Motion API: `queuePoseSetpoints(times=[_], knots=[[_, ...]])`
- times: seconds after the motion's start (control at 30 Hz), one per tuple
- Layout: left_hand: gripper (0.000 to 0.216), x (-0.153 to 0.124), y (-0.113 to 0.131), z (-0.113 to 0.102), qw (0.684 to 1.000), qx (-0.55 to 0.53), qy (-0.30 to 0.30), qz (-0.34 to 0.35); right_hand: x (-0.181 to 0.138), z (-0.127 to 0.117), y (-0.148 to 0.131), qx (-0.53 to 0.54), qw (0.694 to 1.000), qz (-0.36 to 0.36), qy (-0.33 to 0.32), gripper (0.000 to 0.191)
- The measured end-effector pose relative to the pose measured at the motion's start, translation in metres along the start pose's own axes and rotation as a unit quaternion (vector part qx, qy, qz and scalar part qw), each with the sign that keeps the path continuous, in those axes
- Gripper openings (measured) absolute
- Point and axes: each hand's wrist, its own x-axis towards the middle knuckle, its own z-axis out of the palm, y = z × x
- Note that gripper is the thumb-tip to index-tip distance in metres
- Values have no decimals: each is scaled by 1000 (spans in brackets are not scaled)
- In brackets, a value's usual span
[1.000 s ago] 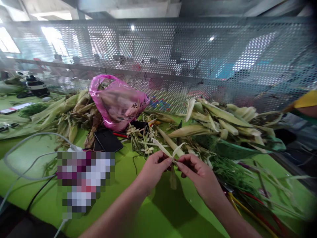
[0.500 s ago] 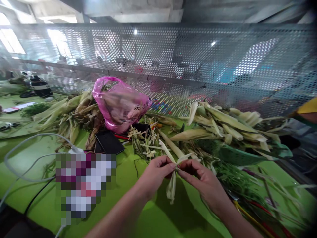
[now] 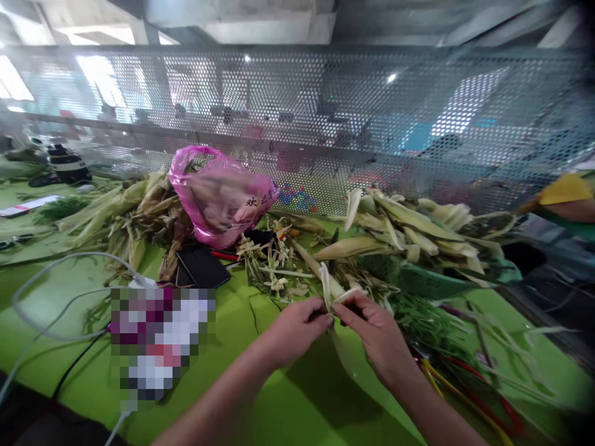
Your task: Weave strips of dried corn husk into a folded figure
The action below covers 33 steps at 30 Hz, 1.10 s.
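Note:
Above the green table, my left hand and my right hand meet at the fingertips. Between them is a pale strip of corn husk. My left thumb and forefinger pinch it near its middle, and my right fingers grip a piece that sticks out to the right. One end points upward; a thin, see-through tail hangs beneath the hands. The exact spot where the pieces cross is hidden by my fingertips. Just beyond lie small cut husk scraps and a long rolled husk.
Behind stand a pink plastic bag and a perforated metal screen. Dry husks fill a green basket at right, near green sprigs and yellow- and red-handled tools. Left are a black phone and a white cable. Someone's arm shows far right.
The husk has turned between my fingers: its upper end now stands more upright, and the hanging tail looks thinner and slants right. The whole view has shifted slightly.

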Motion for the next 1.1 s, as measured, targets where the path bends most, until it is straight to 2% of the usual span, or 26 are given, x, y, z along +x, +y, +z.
queuePoseSetpoints(times=[0.07, 0.17, 0.3, 0.47, 0.6, 0.9, 1.1], knots=[[17, 2, -1, 1, 998, -41, 34, -16, 0, 2, -5, 7, 1000, 14, 6, 27], [15, 5, -4, 2, 987, -137, 74, -32, -1, 4, -8, 46, 998, 39, -25, 28], [19, 5, -5, 2, 969, -231, 87, -15, 0, 4, -4, 53, 997, 40, -43, 28], [21, 5, -6, 3, 967, -237, 88, -5, 0, 4, -1, 77, 994, 72, -22, 29], [22, 6, -8, 6, 967, -243, 79, 9, -2, 5, -2, 120, 988, 94, -38, 28], [18, 4, -7, 4, 973, -211, 93, -10, 0, 5, -1, 46, 997, 36, -50, 21], [28, 2, -7, 3, 949, -306, 68, -47, -2, 6, -2, 75, 995, 32, -61, 20]])
